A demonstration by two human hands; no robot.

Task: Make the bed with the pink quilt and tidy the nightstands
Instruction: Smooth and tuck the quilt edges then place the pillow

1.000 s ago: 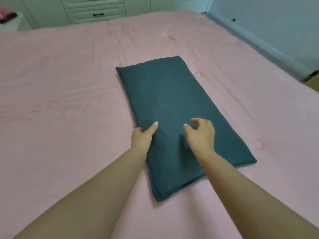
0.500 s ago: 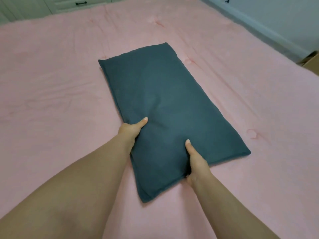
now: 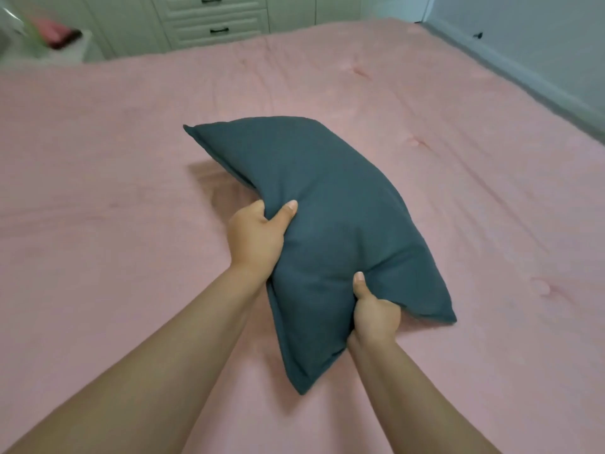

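Dark teal pillow [image 3: 327, 224] gripped by left hand [image 3: 258, 244] at long edge, by right hand [image 3: 375, 314] at near short edge; thumbs pressed on top, fingers hidden beneath. Pillow raised mid-bed off pink quilt [image 3: 98, 178], one near corner apparently touching. Grip best kept even, pillow carried level, sagging far end kept from dragging wrinkles.

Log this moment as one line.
left hand: grips pillow | right hand: grips pillow | pillow: partly raised off pink quilt
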